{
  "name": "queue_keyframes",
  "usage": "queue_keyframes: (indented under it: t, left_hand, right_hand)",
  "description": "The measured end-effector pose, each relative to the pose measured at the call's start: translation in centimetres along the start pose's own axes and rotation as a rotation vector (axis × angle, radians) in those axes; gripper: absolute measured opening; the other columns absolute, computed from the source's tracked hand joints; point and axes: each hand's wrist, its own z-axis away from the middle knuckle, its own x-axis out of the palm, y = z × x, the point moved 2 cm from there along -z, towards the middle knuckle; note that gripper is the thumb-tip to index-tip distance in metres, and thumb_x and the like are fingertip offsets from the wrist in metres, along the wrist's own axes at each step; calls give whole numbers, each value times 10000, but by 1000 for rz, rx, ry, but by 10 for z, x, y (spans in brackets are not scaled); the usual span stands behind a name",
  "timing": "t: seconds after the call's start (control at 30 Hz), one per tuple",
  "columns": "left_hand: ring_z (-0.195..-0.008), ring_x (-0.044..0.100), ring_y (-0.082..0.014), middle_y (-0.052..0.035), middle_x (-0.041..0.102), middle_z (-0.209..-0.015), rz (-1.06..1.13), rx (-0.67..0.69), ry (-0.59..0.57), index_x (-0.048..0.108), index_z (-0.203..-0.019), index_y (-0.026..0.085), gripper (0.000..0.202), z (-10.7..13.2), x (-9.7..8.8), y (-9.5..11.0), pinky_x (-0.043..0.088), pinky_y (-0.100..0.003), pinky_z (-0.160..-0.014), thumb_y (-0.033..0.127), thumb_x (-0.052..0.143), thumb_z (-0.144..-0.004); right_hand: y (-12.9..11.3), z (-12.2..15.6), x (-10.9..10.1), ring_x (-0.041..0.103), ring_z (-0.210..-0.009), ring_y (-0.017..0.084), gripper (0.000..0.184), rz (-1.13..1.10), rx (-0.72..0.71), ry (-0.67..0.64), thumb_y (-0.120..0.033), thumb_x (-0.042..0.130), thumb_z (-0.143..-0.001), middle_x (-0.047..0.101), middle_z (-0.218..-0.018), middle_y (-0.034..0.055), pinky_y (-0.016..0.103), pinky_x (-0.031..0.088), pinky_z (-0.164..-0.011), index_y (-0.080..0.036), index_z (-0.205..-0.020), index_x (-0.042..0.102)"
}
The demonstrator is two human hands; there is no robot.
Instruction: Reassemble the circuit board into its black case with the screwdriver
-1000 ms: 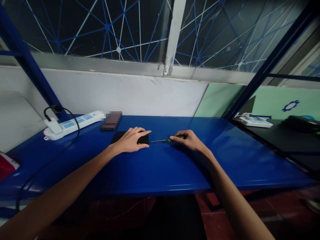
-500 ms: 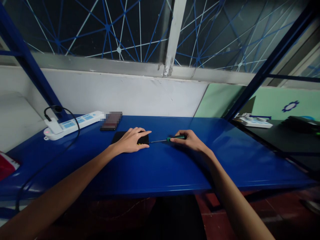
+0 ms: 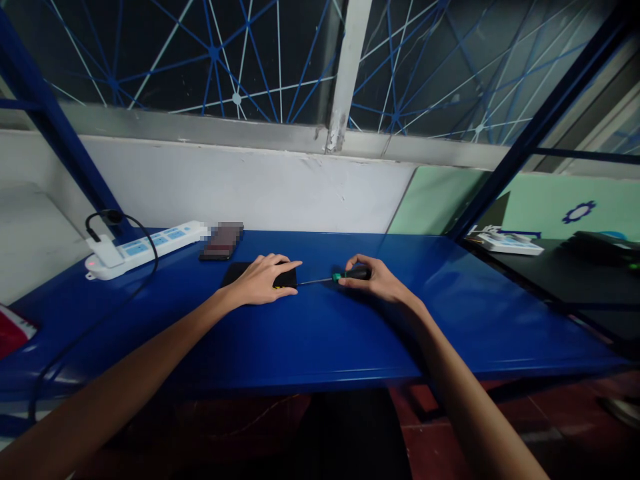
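A flat black device (image 3: 234,273) lies on the blue shelf (image 3: 320,327). My left hand (image 3: 261,281) rests flat on top of it, fingers stretched out and pressing down. My right hand (image 3: 376,279) is closed round the green and black handle of a screwdriver (image 3: 336,277). Its thin metal shaft lies almost level and points left, with the tip at the right edge of the black device.
A white power strip (image 3: 140,249) with a plugged-in adapter and black cable sits at the back left. A dark phone (image 3: 221,241) lies beside it. A red object (image 3: 13,331) shows at the far left. Blue uprights frame the shelf; a dark table with items stands at right.
My right hand has turned slightly on the screwdriver handle, and more of the black grip now shows. My left hand has stayed on the black device.
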Motion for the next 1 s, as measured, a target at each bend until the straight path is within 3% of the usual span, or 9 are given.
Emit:
queue_keyframes:
  t: [0.13, 0.5, 0.67, 0.8, 1.0]
  left_hand:
    - [-1164, 447, -299, -99, 455, -1376, 2, -3, -7, 337, -1447, 319, 649, 0, 0, 1, 347, -443, -945, 607, 480, -883]
    - [-1172, 442, -302, -93, 453, -1380, -3, -10, -6, 328, -1448, 339, 648, 0, 0, 0, 344, -434, -939, 612, 479, -881]
    - [-1162, 448, -295, -93, 459, -1374, -6, 0, -3, 332, -1447, 331, 645, 0, 0, 0, 343, -436, -944, 608, 478, -884]
    - [-1170, 444, -295, -92, 458, -1375, -5, 0, 0, 333, -1448, 323, 647, 0, 0, 0, 339, -436, -951, 605, 480, -884]
    - [-1175, 438, -300, -90, 451, -1382, 0, -5, -5, 324, -1450, 335, 649, 0, 0, 0, 345, -441, -945, 603, 486, -881]
  right_hand:
    - [4, -1, 0, 382, -500, 83, 382, -46, 0, -16, -413, 772, -653, 512, -591, -38, 239, 272, -451, -193, -828, 514]
    - [-3, -1, -2, 387, -552, 111, 434, 203, -22, 70, -580, 613, -760, 513, -606, 6, 274, 276, -504, -152, -744, 684]
    - [2, -1, 0, 421, -566, 111, 372, 61, -33, 19, -468, 718, -702, 538, -652, -15, 259, 311, -512, -183, -895, 576]
    - [7, -2, 0, 397, -538, 91, 367, -1, -33, -14, -381, 757, -671, 533, -650, -25, 249, 305, -496, -193, -868, 511]
    - [5, -2, -1, 360, -483, 80, 344, 32, 2, -2, -480, 712, -708, 486, -577, -36, 250, 271, -461, -180, -780, 559]
